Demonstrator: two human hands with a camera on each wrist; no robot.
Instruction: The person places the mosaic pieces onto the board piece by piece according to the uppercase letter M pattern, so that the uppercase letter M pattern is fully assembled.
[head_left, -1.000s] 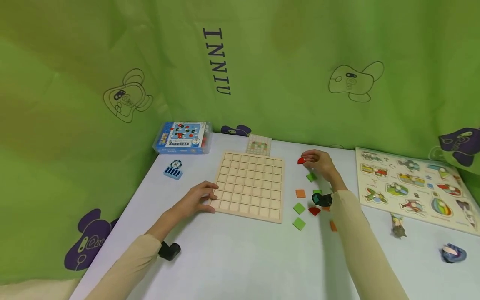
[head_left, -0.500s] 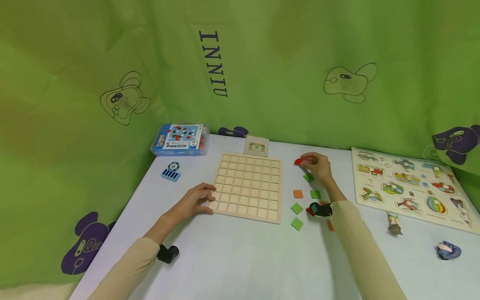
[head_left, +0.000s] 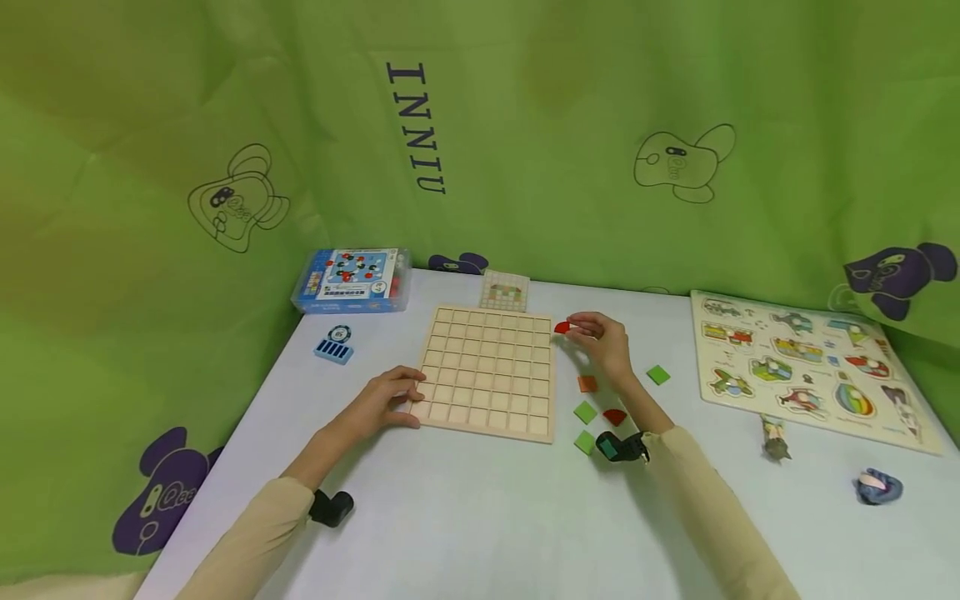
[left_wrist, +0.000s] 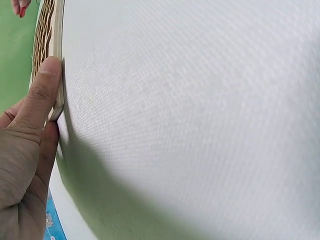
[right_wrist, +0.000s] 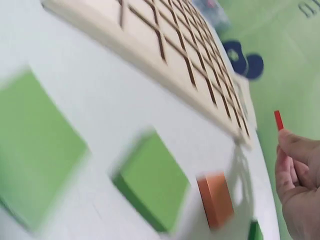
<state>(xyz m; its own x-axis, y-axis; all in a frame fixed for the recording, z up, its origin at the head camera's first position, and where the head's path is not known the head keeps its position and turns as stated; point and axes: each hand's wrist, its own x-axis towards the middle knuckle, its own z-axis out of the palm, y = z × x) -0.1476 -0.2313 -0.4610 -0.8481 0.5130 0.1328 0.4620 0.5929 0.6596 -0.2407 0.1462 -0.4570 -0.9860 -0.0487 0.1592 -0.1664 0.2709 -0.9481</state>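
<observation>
A wooden grid board lies on the table with several square cells. My left hand grips its near left corner; in the left wrist view the thumb lies along the board's edge. Just off the board's far right corner, my right hand pinches a red quarter-round tile between thumb and fingertips. The right wrist view shows this red tile edge-on, held above the table. Below that hand lie an orange square tile, a green tile and a second red tile.
Behind the board is a pattern card. A boxed set stands at the back left, with a small blue toy piece before it. On the right are a picture puzzle board, a small figure and a blue-grey object.
My right hand has carried the red tile left toward the board's far right corner. The left hand keeps its place on the board. The head view has shifted slightly.
</observation>
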